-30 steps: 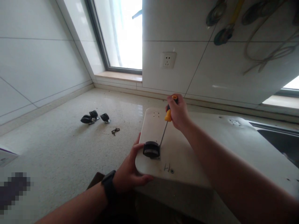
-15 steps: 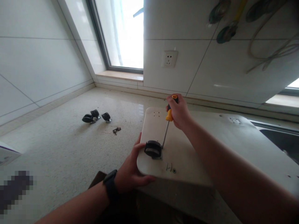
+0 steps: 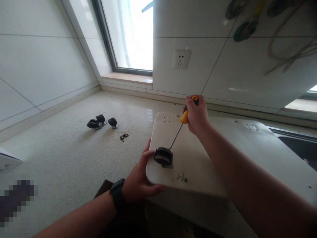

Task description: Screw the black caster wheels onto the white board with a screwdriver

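Observation:
A white board (image 3: 203, 165) with rounded corners lies on the counter, and a black caster wheel (image 3: 163, 156) stands on its near left corner with a metal plate under it. My left hand (image 3: 138, 180), a dark watch on its wrist, is closed around that corner, thumb along the front edge and a finger by the wheel. Wrapped in my right hand (image 3: 198, 114) is a yellow-and-black screwdriver (image 3: 183, 118). Its shaft slants down left, the tip behind the wheel, where its exact contact is hidden. Small holes (image 3: 167, 119) mark the board's far left corner.
Several loose casters (image 3: 93, 123) lie on the speckled counter (image 3: 74, 158) at left, near a small pile of screws (image 3: 123, 137). A white box (image 3: 8, 162) sits at the left edge. A sink (image 3: 297, 145) is at right, and a wall socket (image 3: 182, 59) is behind.
My right hand has moved right and slightly up, tilting the screwdriver more. Its tip has shifted from the wheel's right side to behind it. My left hand keeps its grip on the corner.

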Motion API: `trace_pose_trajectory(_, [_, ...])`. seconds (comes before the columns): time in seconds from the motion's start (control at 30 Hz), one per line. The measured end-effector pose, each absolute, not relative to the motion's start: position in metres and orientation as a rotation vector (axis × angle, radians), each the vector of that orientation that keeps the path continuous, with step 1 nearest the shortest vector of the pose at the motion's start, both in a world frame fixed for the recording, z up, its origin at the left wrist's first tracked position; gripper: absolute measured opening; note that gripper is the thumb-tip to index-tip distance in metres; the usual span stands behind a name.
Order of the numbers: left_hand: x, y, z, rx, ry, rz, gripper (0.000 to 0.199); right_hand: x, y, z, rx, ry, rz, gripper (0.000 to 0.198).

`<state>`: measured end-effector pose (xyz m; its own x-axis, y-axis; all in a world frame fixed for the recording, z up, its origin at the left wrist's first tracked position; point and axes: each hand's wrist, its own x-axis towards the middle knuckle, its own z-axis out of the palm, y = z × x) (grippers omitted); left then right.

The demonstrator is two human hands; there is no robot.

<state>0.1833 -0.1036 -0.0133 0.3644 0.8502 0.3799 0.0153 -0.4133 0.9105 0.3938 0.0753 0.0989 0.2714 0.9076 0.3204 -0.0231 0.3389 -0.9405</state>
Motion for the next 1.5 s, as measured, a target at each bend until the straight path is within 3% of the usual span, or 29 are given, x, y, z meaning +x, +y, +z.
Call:
trace_pose_trajectory(0.37, [0.183, -0.103, -0.016, 1.729, 0.768, 1.178, 0.106, 0.394, 0.076, 0.100, -1.014, -1.125, 0.817, 0.028])
trace_pose_trajectory(0.7, [0.183, -0.102, -0.013, 1.732, 0.756, 1.157, 0.105, 0.389, 0.065, 0.104, -1.016, -1.179, 1.114, 0.040])
trace_pose_trajectory(0.87, [0.184, -0.101, -0.016, 1.729, 0.755, 1.170, 0.108, 0.381, 0.062, 0.102, -1.037, -1.093, 1.220, 0.058])
trace_pose_trajectory(1.13, [0.182, -0.095, -0.020, 1.713, 0.727, 1.166, 0.114, 0.357, 0.074, 0.093, -1.131, -0.984, 1.127, 0.040])
trace_pose_trajectory(1.3, [0.181, -0.097, -0.020, 1.664, 0.806, 1.113, 0.130, 0.354, 0.077, 0.109, -1.079, -0.993, 1.118, 0.035])
trace_pose_trajectory(1.5, [0.181, -0.097, -0.021, 1.610, 0.772, 1.104, 0.131, 0.353, 0.071, 0.114, -1.018, -1.013, 1.102, 0.036])
